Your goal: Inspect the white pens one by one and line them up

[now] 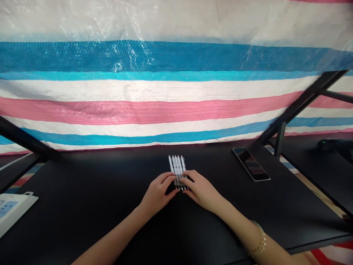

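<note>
Several white pens (177, 165) lie side by side in a neat row on the black table (91, 191), tips toward me. My left hand (158, 191) rests on the table with its fingers curled against the left side of the row's near end. My right hand (200, 189) lies on the right side, fingers stretched over the pens' near ends. Both hands press the row together from either side. A gold bracelet (259, 244) circles my right wrist.
A smartphone (250, 163) lies face up at the right of the pens. A white power strip (11, 209) sits at the table's left edge. A striped tarp (165, 92) hangs behind. Black frame bars (300, 105) slant on both sides; another table stands right.
</note>
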Motion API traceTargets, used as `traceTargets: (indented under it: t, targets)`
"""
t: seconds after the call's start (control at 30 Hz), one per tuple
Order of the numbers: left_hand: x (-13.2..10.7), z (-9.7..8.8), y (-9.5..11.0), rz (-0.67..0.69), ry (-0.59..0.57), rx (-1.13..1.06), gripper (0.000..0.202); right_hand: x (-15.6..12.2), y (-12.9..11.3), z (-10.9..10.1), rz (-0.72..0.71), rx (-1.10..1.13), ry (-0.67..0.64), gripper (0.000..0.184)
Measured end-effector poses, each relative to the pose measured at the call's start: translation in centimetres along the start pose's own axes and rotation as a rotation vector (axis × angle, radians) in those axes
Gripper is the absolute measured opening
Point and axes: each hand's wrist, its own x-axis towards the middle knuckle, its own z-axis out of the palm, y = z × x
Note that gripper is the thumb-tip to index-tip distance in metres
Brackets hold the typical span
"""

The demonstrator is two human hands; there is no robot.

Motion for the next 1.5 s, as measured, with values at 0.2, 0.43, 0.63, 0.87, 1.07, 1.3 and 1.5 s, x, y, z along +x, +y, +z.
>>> traceTargets:
  t: [0.2,0.43,0.63,0.87,1.07,1.3,1.5]
  targets:
    - [0.0,-0.1,0.0,0.009,-0.037,-0.025,0.032,0.0,0.0,-0.1,0.036,-0.013,-0.017,0.03]
    - [0.1,-0.3,0.3,0.029,-0.089,-0.075,0.032,0.1,0.2,-0.1,0.073,-0.03,-0.019,0.03]
    - [0.2,-0.5,0.4,-0.042,0.02,-0.121,0.027,0.0,-0.2,-0.4,0.069,-0.051,0.048,0.037]
    - [0.5,-1.4,0.2,-0.229,0.203,-0.169,0.019,-0.2,-1.7,0.8,-0.214,-0.192,0.08,0.038]
    - [0.4,-1.5,0.4,-0.253,0.228,-0.188,0.018,-0.4,-2.8,2.7,-0.32,-0.349,0.111,0.028]
    - [0.3,-1.5,0.5,-0.345,0.212,-0.291,0.017,0.0,-2.7,2.1,-0.443,-0.34,0.097,0.02]
    - [0.7,-2.3,0.9,-0.664,0.024,-0.678,0.037,-0.2,-3.1,0.8,-0.53,-0.212,0.141,0.016]
